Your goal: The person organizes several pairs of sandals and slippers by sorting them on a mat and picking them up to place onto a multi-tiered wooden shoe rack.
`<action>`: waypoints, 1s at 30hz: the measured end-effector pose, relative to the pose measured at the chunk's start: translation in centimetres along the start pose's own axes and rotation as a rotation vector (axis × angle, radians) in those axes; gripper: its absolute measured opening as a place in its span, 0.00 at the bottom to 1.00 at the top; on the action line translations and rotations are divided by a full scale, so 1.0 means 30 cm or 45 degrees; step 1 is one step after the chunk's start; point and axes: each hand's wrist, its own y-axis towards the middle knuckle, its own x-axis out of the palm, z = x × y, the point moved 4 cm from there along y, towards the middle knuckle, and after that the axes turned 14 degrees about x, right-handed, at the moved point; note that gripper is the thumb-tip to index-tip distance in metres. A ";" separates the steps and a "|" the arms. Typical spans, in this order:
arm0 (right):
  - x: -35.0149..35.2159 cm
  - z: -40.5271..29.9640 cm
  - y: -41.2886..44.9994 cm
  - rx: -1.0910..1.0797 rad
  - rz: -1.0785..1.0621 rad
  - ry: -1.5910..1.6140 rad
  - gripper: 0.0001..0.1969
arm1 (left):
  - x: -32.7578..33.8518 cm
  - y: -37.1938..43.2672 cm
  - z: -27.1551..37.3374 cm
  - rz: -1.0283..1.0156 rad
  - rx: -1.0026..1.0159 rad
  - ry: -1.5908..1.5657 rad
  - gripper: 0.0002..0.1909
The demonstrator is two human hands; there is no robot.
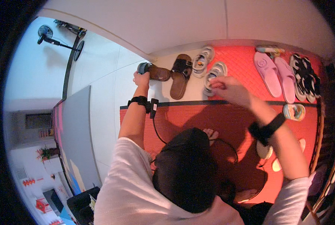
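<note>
My left hand [141, 81] grips a brown slide sandal [160, 73] near its dark strap, at the wall's corner. The matching brown sandal [179, 84] lies on the pale floor to its right. Over the lower end of a small grey-and-white sandal [218, 68] is my right hand [230, 89], blurred, with curled fingers. Whether it touches that sandal or holds anything is unclear. Its mate [200, 63] rests just to the upper left, beside the wall. Black bands circle both my forearms.
Along the wall, pink slippers [266, 73] and black-and-white sandals [299, 80] sit on a red mat [236, 60]. A patterned child's shoe [294, 112] lies at the seam with a second red mat [201, 115]. A cable hangs by my left forearm. A standing fan [56, 42] is far left.
</note>
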 end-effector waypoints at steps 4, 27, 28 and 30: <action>0.239 -0.029 0.169 0.064 0.048 0.045 0.22 | -0.042 0.089 -0.106 -0.068 0.049 0.318 0.40; 0.387 0.001 0.386 -0.099 0.448 -0.017 0.34 | -0.127 -0.053 -0.048 -0.532 0.869 -0.195 0.26; 0.379 0.015 0.380 -0.088 0.447 -0.024 0.34 | -0.087 -0.087 0.014 -0.521 0.901 -0.230 0.25; 0.349 0.016 0.373 -0.025 0.480 -0.112 0.28 | -0.011 -0.097 0.068 -0.503 0.936 -0.206 0.25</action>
